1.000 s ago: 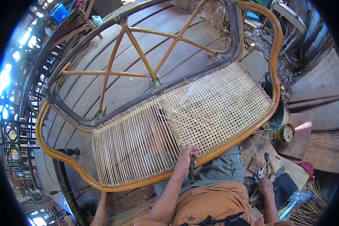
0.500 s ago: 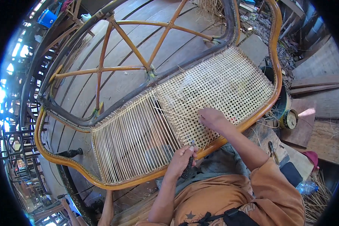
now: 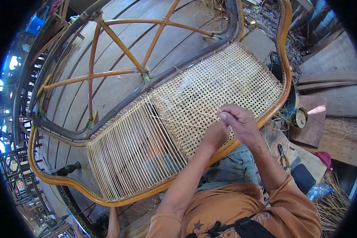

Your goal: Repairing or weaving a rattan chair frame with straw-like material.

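A rattan frame (image 3: 97, 201) lies across my lap. Its right panel (image 3: 226, 75) is woven in open cane mesh; the left panel (image 3: 131, 158) bears only parallel cane strands. Over the front edge of the mesh, my right hand (image 3: 242, 123) has its fingers pinched together, and a loose cane strand (image 3: 200, 110) runs to its fingertips. Close against it is my left hand (image 3: 216, 135), curled closed, its fingertips partly covered by the right. What the left holds cannot be made out. Another loose strand (image 3: 174, 120) crosses the mesh towards the left hand.
Beyond the panels, crossed rattan poles (image 3: 162, 23) span the frame over a plank floor (image 3: 123, 93). To the right are a round tin (image 3: 300, 117), boards (image 3: 329, 87), a dark red cloth (image 3: 324, 159), a plastic bottle (image 3: 320, 190) and a bundle of cane (image 3: 331, 206). Another person's limb (image 3: 113, 222) shows lower left.
My left hand has moved up and right from the frame's front rail to meet my right hand. The dark-handled pointed tool it held is out of sight. The view has shifted slightly.
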A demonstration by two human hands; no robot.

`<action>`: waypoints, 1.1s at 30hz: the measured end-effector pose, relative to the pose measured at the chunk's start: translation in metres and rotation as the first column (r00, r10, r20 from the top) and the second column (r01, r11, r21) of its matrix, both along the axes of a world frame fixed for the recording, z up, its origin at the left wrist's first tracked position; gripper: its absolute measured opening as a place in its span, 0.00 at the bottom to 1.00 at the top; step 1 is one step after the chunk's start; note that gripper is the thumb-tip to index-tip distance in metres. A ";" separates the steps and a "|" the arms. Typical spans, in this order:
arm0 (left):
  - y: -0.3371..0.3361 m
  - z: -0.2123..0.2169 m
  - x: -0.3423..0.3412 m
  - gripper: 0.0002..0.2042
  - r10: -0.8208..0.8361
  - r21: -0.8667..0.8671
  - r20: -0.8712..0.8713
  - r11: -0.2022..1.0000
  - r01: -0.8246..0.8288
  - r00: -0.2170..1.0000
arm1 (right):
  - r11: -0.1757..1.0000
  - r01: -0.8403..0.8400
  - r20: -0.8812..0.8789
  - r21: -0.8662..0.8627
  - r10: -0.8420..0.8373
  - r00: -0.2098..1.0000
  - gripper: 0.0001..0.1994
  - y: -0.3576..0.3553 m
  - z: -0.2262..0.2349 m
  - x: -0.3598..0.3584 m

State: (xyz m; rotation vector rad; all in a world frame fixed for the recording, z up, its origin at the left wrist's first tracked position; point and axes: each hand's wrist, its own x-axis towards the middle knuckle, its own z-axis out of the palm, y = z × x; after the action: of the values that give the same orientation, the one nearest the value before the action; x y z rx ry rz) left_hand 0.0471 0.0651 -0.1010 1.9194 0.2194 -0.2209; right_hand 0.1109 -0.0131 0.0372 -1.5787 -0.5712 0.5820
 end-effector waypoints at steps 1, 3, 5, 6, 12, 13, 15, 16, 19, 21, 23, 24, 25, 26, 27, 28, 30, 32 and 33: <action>-0.001 0.002 0.002 0.15 -0.032 0.071 0.217 0.997 0.017 0.976 | 0.986 0.012 0.090 -0.167 0.004 0.996 0.06 0.004 0.000 -0.001; 0.009 0.007 0.002 0.14 -0.112 0.156 0.026 0.982 0.106 0.993 | 0.903 0.017 0.179 -0.429 0.066 0.982 0.08 0.007 -0.015 0.002; 0.027 0.050 0.001 0.12 -0.109 0.186 -0.257 0.970 0.160 0.960 | 0.822 0.016 0.172 -0.569 0.100 0.980 0.10 -0.002 -0.051 0.015; 0.042 0.058 -0.003 0.13 -0.108 0.224 -0.307 0.957 0.182 0.946 | 0.728 -0.004 0.156 -0.686 0.153 0.976 0.13 -0.005 -0.063 0.019; 0.091 0.078 -0.025 0.16 -0.083 0.451 -0.383 0.853 0.264 0.920 | 0.725 -0.108 0.000 -0.680 0.148 0.989 0.15 -0.015 -0.083 0.020; 0.089 0.080 -0.024 0.15 -0.102 0.486 -0.383 0.823 0.294 0.918 | 0.700 -0.130 -0.021 -0.703 0.161 0.987 0.15 -0.013 -0.075 0.021; 0.084 0.074 -0.023 0.14 -0.109 0.510 -0.400 0.799 0.320 0.910 | 0.670 -0.149 -0.044 -0.727 0.172 0.984 0.16 -0.014 -0.072 0.022; 0.080 0.075 -0.020 0.14 -0.112 0.536 -0.417 0.771 0.343 0.902 | 0.669 -0.175 -0.069 -0.723 0.182 0.981 0.16 -0.015 -0.072 0.023; 0.072 0.077 -0.011 0.14 -0.117 0.548 -0.460 0.743 0.385 0.880 | 0.680 -0.197 -0.106 -0.706 0.174 0.979 0.16 -0.016 -0.076 0.026; 0.072 0.074 -0.008 0.14 -0.128 0.553 -0.462 0.732 0.398 0.877 | 0.695 -0.195 -0.120 -0.692 0.155 0.981 0.16 -0.013 -0.074 0.028; 0.072 0.074 -0.006 0.13 -0.104 0.579 -0.443 0.725 0.373 0.891 | 0.704 -0.203 -0.172 -0.680 0.116 0.978 0.16 -0.007 -0.063 0.029; 0.071 0.074 -0.004 0.13 -0.107 0.577 -0.447 0.724 0.378 0.888 | 0.704 -0.204 -0.177 -0.680 0.112 0.978 0.16 -0.009 -0.066 0.027; 0.071 0.076 -0.002 0.13 -0.124 0.582 -0.459 0.706 0.403 0.880 | 0.666 -0.181 -0.087 -0.724 0.172 0.981 0.16 -0.010 -0.069 0.025; 0.071 0.079 0.000 0.13 -0.140 0.588 -0.471 0.686 0.429 0.871 | 0.629 -0.150 0.001 -0.763 0.233 0.972 0.16 -0.012 -0.071 0.023; 0.071 0.081 0.003 0.13 -0.145 0.587 -0.474 0.683 0.434 0.869 | 0.630 -0.149 -0.002 -0.762 0.228 0.974 0.16 -0.014 -0.070 0.020; 0.071 0.082 0.004 0.12 -0.159 0.605 -0.458 0.665 0.438 0.875 | 0.594 -0.149 -0.002 -0.791 0.240 0.971 0.15 -0.014 -0.067 0.015; 0.071 0.087 0.009 0.11 -0.179 0.620 -0.445 0.645 0.447 0.877 | 0.557 -0.148 -0.007 -0.817 0.247 0.969 0.15 -0.016 -0.063 0.006; 0.069 0.090 0.018 0.10 -0.215 0.601 -0.518 0.597 0.531 0.828 | 0.553 -0.120 0.007 -0.824 0.223 0.975 0.15 -0.018 -0.059 0.001; 0.068 0.089 0.022 0.10 -0.222 0.599 -0.519 0.595 0.536 0.826 | 0.494 -0.145 -0.041 -0.857 0.214 0.976 0.14 -0.016 -0.057 0.001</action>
State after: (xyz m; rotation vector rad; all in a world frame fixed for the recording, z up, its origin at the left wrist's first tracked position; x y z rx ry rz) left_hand 0.0695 0.1330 -0.0121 2.7115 0.1542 -0.9596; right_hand 0.1122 -0.0291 -0.0196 -2.5257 -0.5239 1.0894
